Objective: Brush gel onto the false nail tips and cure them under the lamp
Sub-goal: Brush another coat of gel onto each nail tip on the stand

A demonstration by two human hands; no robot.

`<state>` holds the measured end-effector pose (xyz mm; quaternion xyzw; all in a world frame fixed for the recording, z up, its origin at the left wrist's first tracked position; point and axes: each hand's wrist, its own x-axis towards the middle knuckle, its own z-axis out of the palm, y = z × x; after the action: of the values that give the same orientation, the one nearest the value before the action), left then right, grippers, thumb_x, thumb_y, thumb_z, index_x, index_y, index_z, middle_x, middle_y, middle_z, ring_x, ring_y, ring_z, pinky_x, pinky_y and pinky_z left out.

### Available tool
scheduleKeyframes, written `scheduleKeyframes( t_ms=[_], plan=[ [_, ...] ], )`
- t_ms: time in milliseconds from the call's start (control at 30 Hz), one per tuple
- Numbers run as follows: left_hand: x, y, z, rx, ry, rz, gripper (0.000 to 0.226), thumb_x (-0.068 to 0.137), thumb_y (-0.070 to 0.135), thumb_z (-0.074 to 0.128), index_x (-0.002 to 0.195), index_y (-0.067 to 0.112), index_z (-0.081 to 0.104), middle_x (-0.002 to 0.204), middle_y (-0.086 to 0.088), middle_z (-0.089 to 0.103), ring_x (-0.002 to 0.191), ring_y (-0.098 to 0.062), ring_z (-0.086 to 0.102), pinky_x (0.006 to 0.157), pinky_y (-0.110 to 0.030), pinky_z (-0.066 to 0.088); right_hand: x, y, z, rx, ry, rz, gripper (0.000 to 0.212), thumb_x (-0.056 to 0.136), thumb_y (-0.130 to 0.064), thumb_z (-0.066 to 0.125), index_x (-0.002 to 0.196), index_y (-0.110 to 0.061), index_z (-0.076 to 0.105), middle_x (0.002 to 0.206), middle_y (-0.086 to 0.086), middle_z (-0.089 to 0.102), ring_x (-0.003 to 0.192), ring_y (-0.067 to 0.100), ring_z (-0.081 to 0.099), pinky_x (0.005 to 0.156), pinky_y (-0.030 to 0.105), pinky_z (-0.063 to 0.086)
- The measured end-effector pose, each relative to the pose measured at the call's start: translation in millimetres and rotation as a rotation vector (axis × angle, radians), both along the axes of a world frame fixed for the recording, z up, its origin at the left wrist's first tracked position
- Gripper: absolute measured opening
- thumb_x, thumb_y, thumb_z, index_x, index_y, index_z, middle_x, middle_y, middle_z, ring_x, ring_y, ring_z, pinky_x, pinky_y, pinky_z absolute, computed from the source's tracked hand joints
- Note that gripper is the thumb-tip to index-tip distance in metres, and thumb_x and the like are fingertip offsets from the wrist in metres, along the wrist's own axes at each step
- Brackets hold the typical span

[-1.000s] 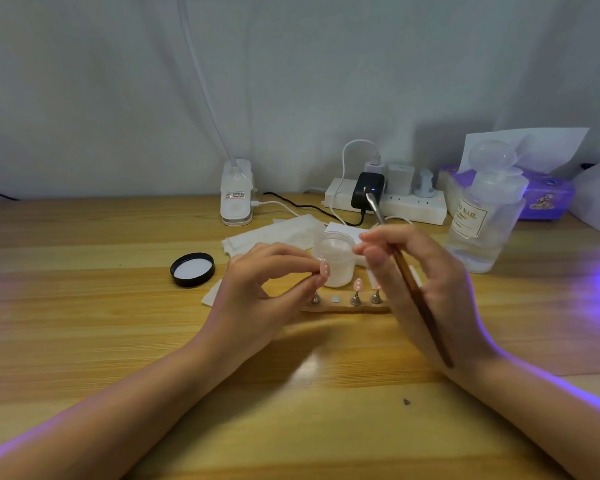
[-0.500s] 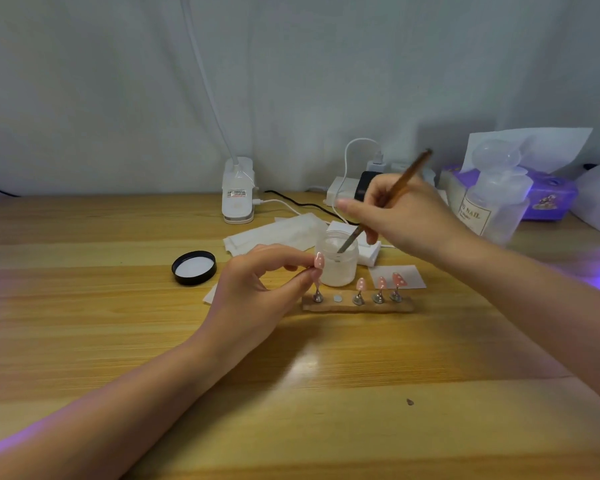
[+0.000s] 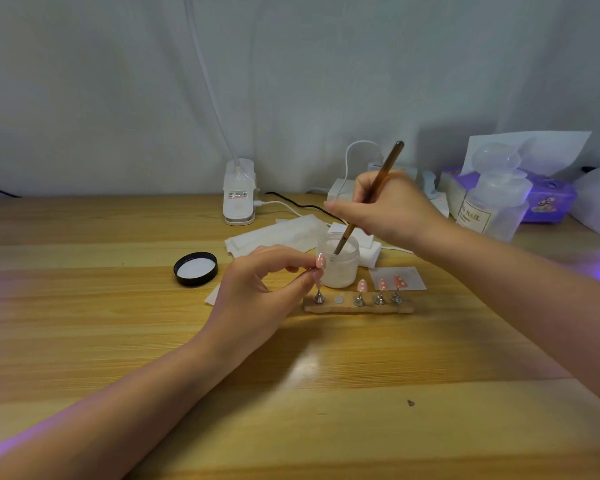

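Observation:
My left hand (image 3: 257,289) pinches a small holder topped by a pink false nail tip (image 3: 321,261), lifted just above the wooden nail stand (image 3: 359,306). Three more pink tips (image 3: 381,285) stand on metal pegs on that stand, and one magnet spot is bare. My right hand (image 3: 387,206) grips a brown brush (image 3: 378,188), whose bristle end dips into the open frosted gel jar (image 3: 338,263) behind the stand.
The jar's black lid (image 3: 195,269) lies to the left. White wipes (image 3: 278,233), a clip lamp base (image 3: 239,194), a power strip with cables, a clear pump bottle (image 3: 492,199) and a purple tissue box (image 3: 548,199) line the back. Purple light glows at the right edge.
My right hand swung the brush from in front of the stand up and back, then lowered its tip into the gel jar. My left hand kept its pinch, almost still.

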<state>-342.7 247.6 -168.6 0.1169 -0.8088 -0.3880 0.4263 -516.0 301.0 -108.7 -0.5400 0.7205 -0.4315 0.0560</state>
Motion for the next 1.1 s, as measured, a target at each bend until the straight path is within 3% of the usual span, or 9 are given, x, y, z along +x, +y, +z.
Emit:
scheduleKeyframes(
  t_ms=[100, 333, 567, 867, 1000, 1100],
  plan=[
    [0.1, -0.3, -0.6, -0.006, -0.016, 0.000, 0.014, 0.076, 0.021, 0.067, 0.089, 0.024, 0.071, 0.080, 0.011, 0.070, 0.083, -0.015, 0.061, 0.078, -0.033, 0.049, 0.4, 4.0, -3.5, 0.063, 0.022, 0.010, 0.034, 0.082, -0.029, 0.068, 0.057, -0.017, 0.047, 0.049, -0.007, 0.049, 0.046, 0.003, 0.047, 0.048, 0.014, 0.037],
    [0.2, -0.1, 0.5, -0.002, -0.025, 0.013, 0.016, 0.075, 0.023, 0.066, 0.091, 0.025, 0.070, 0.084, 0.014, 0.070, 0.087, -0.010, 0.061, 0.078, -0.025, 0.049, -12.1, 14.7, 6.2, -0.185, -0.225, -0.148, 0.033, 0.088, -0.027, 0.061, 0.058, -0.015, 0.051, 0.036, -0.009, 0.050, 0.034, 0.000, 0.050, 0.038, 0.009, 0.038],
    [-0.2, 0.3, 1.1, 0.001, -0.028, 0.020, 0.017, 0.075, 0.022, 0.066, 0.092, 0.025, 0.070, 0.085, 0.013, 0.070, 0.088, -0.010, 0.061, 0.079, -0.025, 0.049, -18.0, 26.8, -4.0, -0.158, -0.360, -0.216, 0.033, 0.092, -0.031, 0.054, 0.063, -0.015, 0.052, 0.037, -0.007, 0.054, 0.030, 0.000, 0.045, 0.037, 0.008, 0.036],
    [-0.4, -0.6, 0.1, -0.007, -0.031, 0.026, 0.016, 0.076, 0.021, 0.066, 0.091, 0.022, 0.072, 0.083, 0.013, 0.070, 0.088, -0.009, 0.062, 0.078, -0.024, 0.049, -30.1, 38.6, -9.1, -0.159, -0.415, -0.298, 0.033, 0.092, -0.035, 0.052, 0.065, -0.015, 0.052, 0.038, -0.006, 0.054, 0.031, 0.001, 0.042, 0.050, 0.019, 0.038],
    [-0.4, 0.5, 0.6, -0.011, -0.037, 0.025, 0.016, 0.077, 0.020, 0.066, 0.091, 0.021, 0.072, 0.085, 0.012, 0.070, 0.088, -0.010, 0.062, 0.079, -0.027, 0.049, -23.4, 49.0, -11.1, -0.301, -0.434, -0.276, 0.032, 0.093, -0.036, 0.048, 0.068, -0.016, 0.055, 0.041, -0.006, 0.056, 0.036, 0.000, 0.049, 0.041, 0.011, 0.039],
    [-0.3, 0.4, 1.2, -0.024, -0.041, 0.023, 0.015, 0.078, 0.015, 0.067, 0.091, 0.020, 0.072, 0.085, 0.011, 0.070, 0.088, -0.011, 0.062, 0.079, -0.029, 0.049, -1.9, 60.8, -23.2, -0.454, -0.367, -0.133, 0.035, 0.091, -0.043, 0.041, 0.076, -0.018, 0.060, 0.054, -0.005, 0.064, 0.047, 0.001, 0.057, 0.046, 0.010, 0.043]
  ],
)
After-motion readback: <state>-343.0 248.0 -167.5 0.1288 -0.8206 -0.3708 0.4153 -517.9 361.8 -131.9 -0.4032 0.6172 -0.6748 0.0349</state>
